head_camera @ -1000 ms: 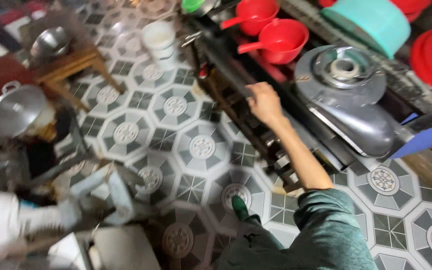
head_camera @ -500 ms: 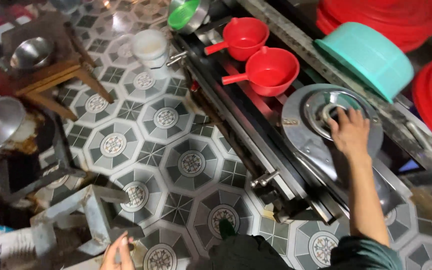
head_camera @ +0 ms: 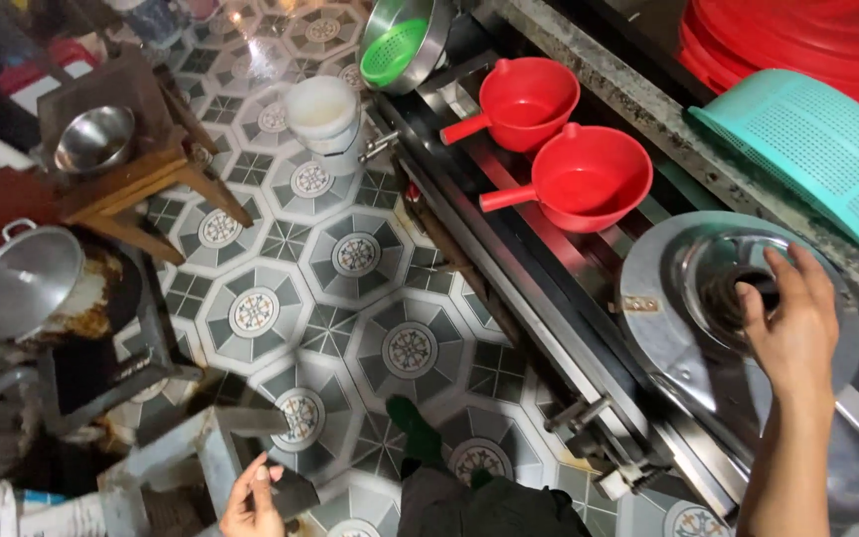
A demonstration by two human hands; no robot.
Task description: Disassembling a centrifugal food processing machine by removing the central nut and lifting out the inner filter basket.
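My right hand (head_camera: 797,318) reaches over a round metal machine top (head_camera: 668,318) on the right, its fingers curled around a dark knob-like part in the middle of the machine's recessed opening. My left hand (head_camera: 251,497) hangs low at the bottom edge with fingers loosely apart and nothing in it, just beside a grey metal frame (head_camera: 211,447) standing on the patterned tile floor (head_camera: 350,259).
Two red handled scoops (head_camera: 589,179) (head_camera: 524,99) sit on the steel trough beside the machine. A teal mesh basket (head_camera: 817,149) and red tubs (head_camera: 797,40) lie at the upper right. A white bucket (head_camera: 322,117), wooden stool with steel bowl (head_camera: 96,139) and lidded pot (head_camera: 27,278) stand on the floor.
The view swung and drew closer to the machine. My right hand moved from the trough's edge onto the machine top and closed around its middle part. My left hand came into view at the bottom.
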